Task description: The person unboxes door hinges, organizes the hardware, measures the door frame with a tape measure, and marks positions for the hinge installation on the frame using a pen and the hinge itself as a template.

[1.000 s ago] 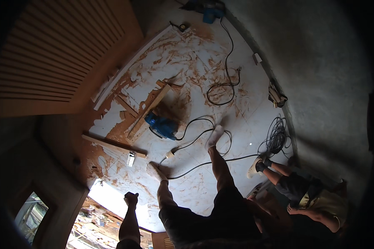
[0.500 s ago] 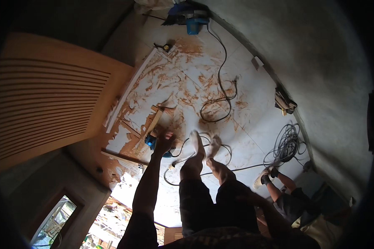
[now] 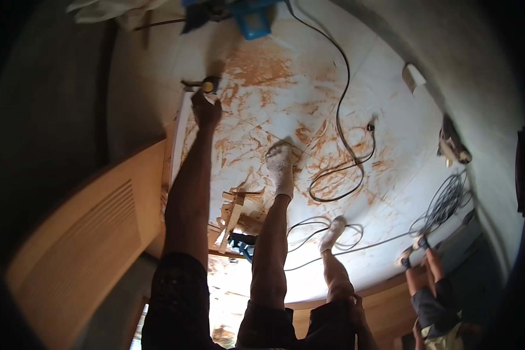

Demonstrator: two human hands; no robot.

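My left hand (image 3: 206,112) reaches far forward over the floor, its fingers parted just short of a black-and-yellow tape measure (image 3: 210,86). The fingertips are close to the tape measure or touching it; I cannot tell which. A dark rod-like piece lies against its left side, and the end of a long white strip (image 3: 181,131) lies just below. Down at my right knee, my right hand (image 3: 359,308) rests on the leg with nothing visible in it. Part of that hand is hidden by its angle and the shade.
Brown dust streaks the pale floor (image 3: 326,157). Wood offcuts (image 3: 233,213) and a dark blue power tool (image 3: 242,242) lie left of my legs. A black cable (image 3: 347,76) runs from a blue machine (image 3: 254,20); another cable lies coiled (image 3: 443,201). A grooved wooden panel (image 3: 93,239) stands left; another person (image 3: 431,291) is at lower right.
My left hand has moved from beside the power tool and offcuts forward to the tape measure. I have stepped forward with my left foot. The right hand stays at my leg.
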